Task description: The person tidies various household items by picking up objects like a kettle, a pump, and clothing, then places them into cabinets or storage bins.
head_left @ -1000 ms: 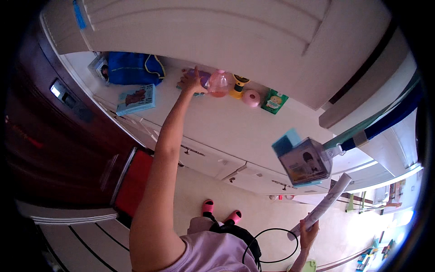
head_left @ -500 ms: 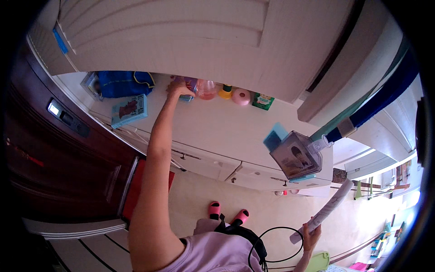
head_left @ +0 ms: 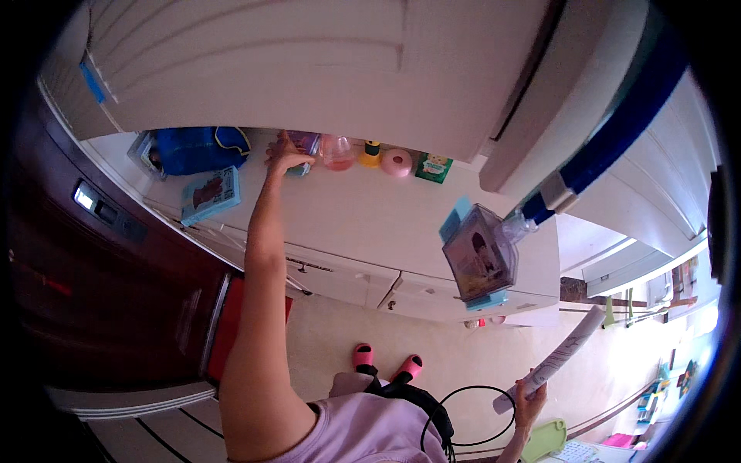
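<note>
My left hand reaches across the white cabinet top to the row of things at its back. Its thumb points right, apart from the fingers, beside a purple packet and a small light-blue item; the hand appears open, with part of the fingers in shadow. To its right stands a clear bottle of pink liquid. Lower right, my right hand is wrapped round a white paper roll with grey printing, held tilted up to the right.
A blue bag and a light-blue box lie left on the cabinet top. Right of the bottle are a yellow bottle, a pink roll and a green packet. A clear card holder hangs from a blue strap up close.
My left hand has shifted slightly left along the row, its thumb and fingers further apart. The hanging card holder has swung. My right hand keeps the paper roll in about the same place.
</note>
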Available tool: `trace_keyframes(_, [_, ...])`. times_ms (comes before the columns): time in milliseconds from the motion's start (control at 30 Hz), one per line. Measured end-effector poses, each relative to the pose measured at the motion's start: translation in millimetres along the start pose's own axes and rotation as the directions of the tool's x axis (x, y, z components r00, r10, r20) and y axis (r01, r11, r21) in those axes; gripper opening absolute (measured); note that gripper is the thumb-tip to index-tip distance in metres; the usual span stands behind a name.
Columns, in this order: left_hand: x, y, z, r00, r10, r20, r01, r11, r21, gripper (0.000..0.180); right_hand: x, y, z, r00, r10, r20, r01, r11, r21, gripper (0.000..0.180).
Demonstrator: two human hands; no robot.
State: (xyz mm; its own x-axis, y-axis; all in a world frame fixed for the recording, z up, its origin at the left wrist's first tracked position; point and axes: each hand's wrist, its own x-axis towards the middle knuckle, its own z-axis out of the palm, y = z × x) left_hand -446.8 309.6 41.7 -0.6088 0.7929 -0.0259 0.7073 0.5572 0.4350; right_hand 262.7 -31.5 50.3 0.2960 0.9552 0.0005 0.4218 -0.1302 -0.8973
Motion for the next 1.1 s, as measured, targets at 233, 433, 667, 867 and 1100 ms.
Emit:
trace_keyframes(233, [-53, -10, -24, 0.924, 0.129, -0.361, -0.311, 0.802, -0.509, 0.116, -8, 15, -12, 1.0, 0.005, -0.025, -0.006, 0.999, -0.034, 0.037])
trace_keyframes(433, [-164, 42, -28, 0.853, 0.262, -0.452, -0.513, 0.257, -0.819, 0.126, 9, 4, 2, 0.998, 0.011, 0.056, -0.011, 1.0, -0.013, 0.04])
trace_keyframes(667, [-228, 52, 28, 0.794, 0.4, -0.457, -0.604, 0.446, -0.66, 0.133, 40, -47, 38, 0.976, -0.11, 0.185, 0.128, 0.988, -0.088, 0.041])
trace_keyframes(867, [-233, 59, 41, 0.838, 0.366, -0.404, -0.544, 0.501, -0.673, 0.124, 37, -51, 41, 0.975, -0.099, 0.2, 0.113, 0.992, -0.059, 0.037])
trace_keyframes(1100, [-235, 57, 29, 0.769, 0.447, -0.456, -0.621, 0.689, -0.372, 0.119, 41, -38, 38, 0.963, -0.125, 0.24, 0.134, 0.991, -0.024, 0.039])
